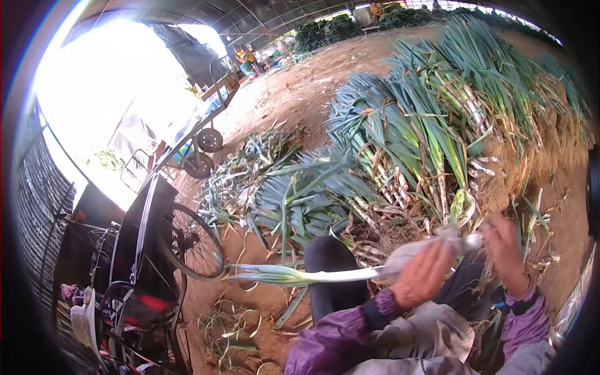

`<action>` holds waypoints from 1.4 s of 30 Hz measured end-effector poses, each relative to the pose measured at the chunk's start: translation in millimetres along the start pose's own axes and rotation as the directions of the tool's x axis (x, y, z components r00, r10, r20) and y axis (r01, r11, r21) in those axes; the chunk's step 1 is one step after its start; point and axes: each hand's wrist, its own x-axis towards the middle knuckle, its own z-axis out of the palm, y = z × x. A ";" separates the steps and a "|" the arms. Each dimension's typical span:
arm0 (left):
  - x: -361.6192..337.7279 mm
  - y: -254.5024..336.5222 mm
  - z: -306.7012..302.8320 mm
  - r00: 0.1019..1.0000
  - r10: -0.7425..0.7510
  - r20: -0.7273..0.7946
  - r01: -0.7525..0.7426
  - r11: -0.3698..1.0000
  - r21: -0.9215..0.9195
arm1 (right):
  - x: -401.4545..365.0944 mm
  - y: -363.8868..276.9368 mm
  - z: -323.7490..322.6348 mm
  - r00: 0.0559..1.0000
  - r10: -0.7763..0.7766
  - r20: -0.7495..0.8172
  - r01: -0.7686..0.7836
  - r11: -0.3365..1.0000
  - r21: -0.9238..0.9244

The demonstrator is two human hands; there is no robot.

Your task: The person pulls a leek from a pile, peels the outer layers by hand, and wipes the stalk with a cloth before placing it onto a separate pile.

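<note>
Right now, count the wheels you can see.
3. A large spoked wheel stands at lower left; two small black wheels sit close together under the cart behind it. More may be hidden in the clutter.

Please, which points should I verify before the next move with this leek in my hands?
1. Left hand closed around the leek stalk: ok.
2. Right hand grip at the root end: cannot tell, blurred.
3. The leek held off the ground: ok.
4. Loose outer skin removed: cannot tell.
5. The leek pile close ahead: ok.
</note>
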 end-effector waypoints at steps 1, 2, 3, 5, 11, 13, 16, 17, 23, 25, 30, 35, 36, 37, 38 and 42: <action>10.1 11.2 9.8 0.998 0.028 -0.064 -0.029 0.999 -0.014 | -6.3 -6.9 12.2 0.999 0.051 -0.006 -0.052 0.998 -0.025; 19.2 20.1 25.0 0.991 0.042 -0.124 -0.054 0.994 -0.095 | -7.5 -15.3 20.8 0.995 0.101 -0.021 -0.102 0.993 -0.052; 23.5 18.0 23.2 0.993 0.085 -0.085 -0.087 0.996 -0.020 | -4.0 -19.0 23.8 1.000 0.004 -0.027 -0.004 1.000 0.008; 35.5 15.7 19.4 0.983 0.180 -0.015 -0.178 0.980 0.085 | -2.9 -23.8 14.3 0.982 -0.171 -0.082 0.178 0.980 0.087; 2.2 -2.4 23.7 0.979 0.012 0.205 -0.095 0.913 0.398 | 9.7 -13.4 1.0 0.988 0.031 0.149 -0.019 0.996 -0.085; 6.8 -2.7 23.9 0.973 -0.034 0.229 -0.050 0.935 0.351 | -2.2 -33.6 3.0 0.990 -0.112 0.088 0.131 0.960 -0.246; 26.6 -4.0 1.0 0.945 -0.086 0.315 0.077 0.996 0.042 | -2.7 -40.2 -13.2 0.861 -0.440 0.255 0.480 0.539 -0.692; 28.9 -7.0 -2.6 0.932 -0.093 0.349 0.119 0.992 -0.052 | 2.2 -29.0 -15.2 0.805 -0.523 0.279 0.551 0.485 -0.679; 37.1 13.9 6.8 0.964 -0.027 0.263 -0.017 0.987 0.163 | 2.9 -30.9 -10.6 0.851 -0.498 0.170 0.499 0.663 -0.558; 41.8 20.7 15.2 0.989 0.007 0.150 -0.048 0.961 0.271 | -0.2 -37.8 -2.2 0.914 -0.398 0.080 0.394 0.824 -0.407; 45.4 34.3 15.6 0.996 0.067 0.065 -0.091 0.859 0.504 | 0.6 -45.3 -5.0 0.978 -0.198 0.066 0.197 0.980 0.012; -13.6 9.3 -12.8 0.981 0.111 0.157 -0.182 0.799 0.573 | -0.9 -44.4 -20.3 0.987 0.039 0.154 -0.076 0.967 0.244; -26.6 0.5 -21.2 0.982 0.103 0.156 -0.173 0.819 0.547 | -1.8 -42.4 -19.3 0.986 0.063 0.152 -0.107 0.949 0.297; -38.9 -8.5 -29.7 0.983 0.094 0.157 -0.163 0.838 0.521 | -2.5 -40.4 -18.0 0.980 0.107 0.167 -0.153 0.943 0.296; -42.6 -12.7 -33.8 0.984 0.084 0.155 -0.151 0.855 0.496 | -2.6 -38.6 -16.6 0.972 0.148 0.182 -0.197 0.936 0.293; -12.6 -2.2 -11.4 0.994 0.107 0.031 -0.108 0.852 0.512 | 2.6 -24.8 5.6 0.960 0.221 0.173 -0.281 0.767 0.577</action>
